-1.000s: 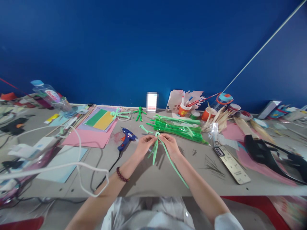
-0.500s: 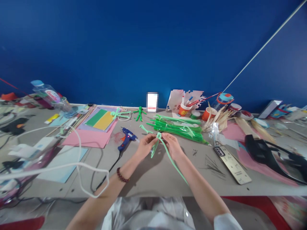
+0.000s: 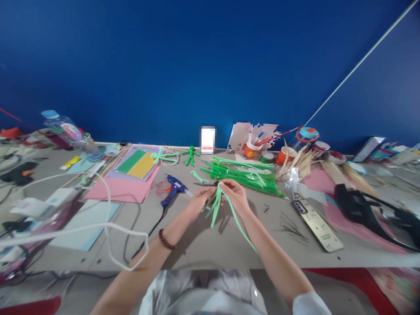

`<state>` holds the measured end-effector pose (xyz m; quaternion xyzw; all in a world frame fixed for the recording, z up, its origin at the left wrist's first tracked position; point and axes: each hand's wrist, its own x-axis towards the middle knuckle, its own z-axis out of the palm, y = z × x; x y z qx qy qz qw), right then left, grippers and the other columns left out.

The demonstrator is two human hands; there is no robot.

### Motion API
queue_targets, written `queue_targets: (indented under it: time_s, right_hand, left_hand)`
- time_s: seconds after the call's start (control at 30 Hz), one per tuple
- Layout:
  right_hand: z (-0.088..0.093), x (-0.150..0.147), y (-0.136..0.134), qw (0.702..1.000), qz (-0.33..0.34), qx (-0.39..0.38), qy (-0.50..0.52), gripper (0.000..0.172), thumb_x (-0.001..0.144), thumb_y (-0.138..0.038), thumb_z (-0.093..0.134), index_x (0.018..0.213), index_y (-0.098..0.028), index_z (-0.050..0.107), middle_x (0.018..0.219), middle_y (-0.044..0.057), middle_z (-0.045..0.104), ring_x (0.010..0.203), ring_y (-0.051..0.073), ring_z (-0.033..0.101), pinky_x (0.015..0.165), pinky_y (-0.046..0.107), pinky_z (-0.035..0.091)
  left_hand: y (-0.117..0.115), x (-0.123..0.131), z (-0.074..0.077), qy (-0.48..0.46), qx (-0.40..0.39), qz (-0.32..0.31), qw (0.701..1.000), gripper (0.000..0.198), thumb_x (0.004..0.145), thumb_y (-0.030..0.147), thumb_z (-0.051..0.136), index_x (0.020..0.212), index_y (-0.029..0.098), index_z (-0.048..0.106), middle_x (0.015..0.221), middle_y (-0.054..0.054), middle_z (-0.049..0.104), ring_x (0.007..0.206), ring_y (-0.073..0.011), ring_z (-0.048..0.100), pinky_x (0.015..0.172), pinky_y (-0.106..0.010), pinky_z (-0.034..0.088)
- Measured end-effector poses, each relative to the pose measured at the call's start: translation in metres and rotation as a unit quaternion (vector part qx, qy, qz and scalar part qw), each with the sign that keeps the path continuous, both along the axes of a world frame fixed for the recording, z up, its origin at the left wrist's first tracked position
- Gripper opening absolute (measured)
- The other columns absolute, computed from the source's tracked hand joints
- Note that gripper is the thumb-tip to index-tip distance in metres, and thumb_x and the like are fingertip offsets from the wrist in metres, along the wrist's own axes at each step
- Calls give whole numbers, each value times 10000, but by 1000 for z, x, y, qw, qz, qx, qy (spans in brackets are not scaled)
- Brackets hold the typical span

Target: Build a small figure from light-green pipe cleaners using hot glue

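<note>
Above the middle of the table, my right hand [image 3: 235,195] pinches the top of a bunch of light green pipe cleaners [image 3: 215,210]. Several strands hang down from the pinch, and one long strand trails past my right wrist toward the table's front. My left hand [image 3: 199,200] is closed at the left side of the same bunch, its fingertips on the strands. Just beyond my fingers lies a dark tool [image 3: 212,183], partly hidden, whose kind I cannot make out. A short, bent light green piece [image 3: 198,177] rests behind it.
A blue glue gun [image 3: 173,189] lies left of my hands. Behind them are bundled green pipe cleaners [image 3: 244,175] and a green stick figure [image 3: 190,155]. A phone [image 3: 317,225] lies right, near dark wire bits [image 3: 292,229]. White cable [image 3: 108,225] loops at left.
The bunch has turned in my fingers, so several strands now fan downward and the round loop at its top is covered by my right fingers. The dark tool behind has come into view.
</note>
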<state>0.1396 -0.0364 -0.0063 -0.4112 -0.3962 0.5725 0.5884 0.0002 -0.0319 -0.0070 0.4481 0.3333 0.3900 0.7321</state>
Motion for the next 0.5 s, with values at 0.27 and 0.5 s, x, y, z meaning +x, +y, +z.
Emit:
queue_targets:
  time_s: [0.27,0.5]
  right_hand:
    - [7,1,0,1000,-14,-20,16,267,621,-347,768,765,-178,619,592,-53,541,400,42,450,386,191,397]
    - [-1,1,4,1000,7,25,2,297,659,-380,735,846,-181,617,644,-25,608,474,107,565,506,262,471]
  left_hand:
    - [-5,0,2,-111,-153,-103,977,283,800,425,571,801,149,633,604,5,493,504,-95,479,606,-279,482]
    - [-5,1,2,-123,-168,-99,973,214,767,294,629,702,139,496,583,60,327,413,-22,263,385,-146,270]
